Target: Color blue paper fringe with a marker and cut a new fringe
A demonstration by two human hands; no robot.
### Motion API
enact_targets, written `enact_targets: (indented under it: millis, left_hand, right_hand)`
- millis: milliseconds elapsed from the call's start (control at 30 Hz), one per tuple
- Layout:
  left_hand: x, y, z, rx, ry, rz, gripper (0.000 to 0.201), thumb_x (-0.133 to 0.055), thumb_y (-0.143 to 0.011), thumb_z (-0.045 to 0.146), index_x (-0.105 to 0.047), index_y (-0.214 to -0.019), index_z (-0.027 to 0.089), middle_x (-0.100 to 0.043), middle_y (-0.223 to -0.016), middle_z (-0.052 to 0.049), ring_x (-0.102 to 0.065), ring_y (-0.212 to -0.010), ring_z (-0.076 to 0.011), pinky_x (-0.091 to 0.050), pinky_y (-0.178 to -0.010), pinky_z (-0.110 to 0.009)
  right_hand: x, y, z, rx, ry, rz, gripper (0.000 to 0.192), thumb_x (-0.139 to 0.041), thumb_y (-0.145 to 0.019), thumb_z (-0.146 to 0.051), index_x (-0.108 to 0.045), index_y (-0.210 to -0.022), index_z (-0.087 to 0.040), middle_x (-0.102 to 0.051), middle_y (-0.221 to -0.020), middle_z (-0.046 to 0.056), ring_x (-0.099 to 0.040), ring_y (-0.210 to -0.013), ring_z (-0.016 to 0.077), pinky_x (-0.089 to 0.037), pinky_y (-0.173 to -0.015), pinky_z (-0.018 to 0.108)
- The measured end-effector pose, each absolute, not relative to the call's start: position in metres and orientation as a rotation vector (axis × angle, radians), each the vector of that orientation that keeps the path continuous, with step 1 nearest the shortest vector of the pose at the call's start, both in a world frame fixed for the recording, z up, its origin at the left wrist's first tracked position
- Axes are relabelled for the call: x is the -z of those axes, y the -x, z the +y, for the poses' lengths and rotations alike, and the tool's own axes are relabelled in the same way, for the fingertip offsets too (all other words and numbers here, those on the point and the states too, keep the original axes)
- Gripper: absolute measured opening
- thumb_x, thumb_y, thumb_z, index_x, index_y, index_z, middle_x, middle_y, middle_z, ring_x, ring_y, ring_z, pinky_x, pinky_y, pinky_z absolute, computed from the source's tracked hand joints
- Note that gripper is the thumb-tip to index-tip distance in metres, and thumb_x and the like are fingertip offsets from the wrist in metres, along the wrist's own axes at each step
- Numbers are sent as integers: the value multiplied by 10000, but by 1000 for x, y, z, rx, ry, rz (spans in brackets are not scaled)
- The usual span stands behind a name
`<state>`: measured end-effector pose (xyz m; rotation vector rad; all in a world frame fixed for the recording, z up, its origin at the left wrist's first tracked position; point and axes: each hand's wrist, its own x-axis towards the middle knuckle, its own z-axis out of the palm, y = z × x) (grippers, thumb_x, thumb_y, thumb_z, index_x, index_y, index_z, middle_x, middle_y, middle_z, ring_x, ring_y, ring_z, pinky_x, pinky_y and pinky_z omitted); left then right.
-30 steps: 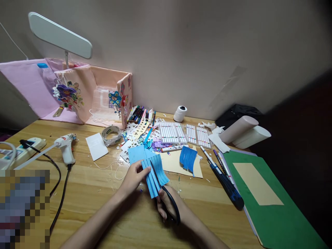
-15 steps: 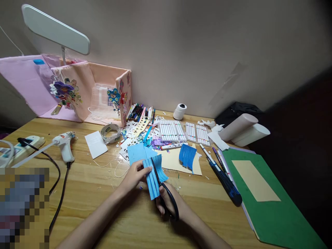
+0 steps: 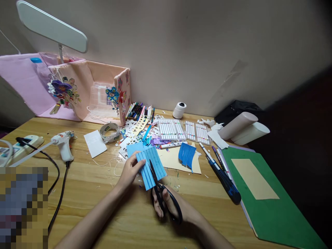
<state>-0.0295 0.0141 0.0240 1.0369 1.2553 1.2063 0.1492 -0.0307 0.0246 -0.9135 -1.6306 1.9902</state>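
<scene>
On the worktop [image 3: 103,193], the glue gun [image 3: 62,147] lies left of the tape roll [image 3: 110,131], marker trays [image 3: 181,131] sit behind the cut paper [image 3: 151,166], and a folder [image 3: 269,200] lies far right.

A home craft desk: marker sets [image 3: 181,130], glue gun [image 3: 63,144], paper scraps [image 3: 135,135] against a wall.

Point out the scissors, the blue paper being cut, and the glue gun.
scissors [image 3: 166,199]: head view, black handle.
blue paper [image 3: 153,166]: head view, middle of the strips.
glue gun [image 3: 63,141]: head view, white body.
</scene>
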Motion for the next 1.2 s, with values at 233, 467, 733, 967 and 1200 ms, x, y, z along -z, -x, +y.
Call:
enact_targets:
  millis: [233,467,733,967,1200]
  left_hand:
    - [-22,35,17,-1258,-1035,1287,309,-665,-696,419,-609,-819,141,-650,-791,-30,-581,-745,-180,-456,-674,-251]
    - [-27,22,9,-1081,-1024,1103,313,-669,-731,412,-545,-864,157,-647,-762,-15,-609,-695,-156,-492,-650,-251]
    - [-28,20,11,-1011,-980,1158,342,-686,-696,458,-554,-705,143,-558,-546,39,-530,-506,-106,-385,-465,-182]
    - [-27,20,11,-1021,-1022,1121,337,-707,-672,418,-613,-832,137,-687,-842,-72,-646,-763,-210,-503,-711,-309]
    - [-20,21,11,-1026,-1128,1154,281,-698,-694,370,-598,-835,148,-670,-856,-60,-631,-818,-203,-500,-760,-308]
  right_hand:
    - [-21,-169,-3,-1558,1187,-1359,499,-420,-811,-664,-438,-657,-190,-451,-450,-39,-432,-429,105,-361,-469,225]
    - [-16,-170,7,-1441,1355,-1365,322,-644,-724,-453,-527,-782,-158,-547,-652,-5,-495,-494,106,-407,-492,231]
    - [-17,-167,5,-1541,1355,-1347,285,-620,-727,-415,-469,-726,-173,-439,-524,-56,-420,-456,95,-360,-444,215]
    - [-7,-171,5,-1637,1315,-1177,326,-644,-708,-458,-486,-741,-175,-417,-557,-58,-421,-462,91,-386,-428,207]
    - [-5,-170,4,-1652,1281,-1182,329,-648,-726,-463,-503,-753,-169,-431,-543,-56,-413,-454,92,-371,-434,211]
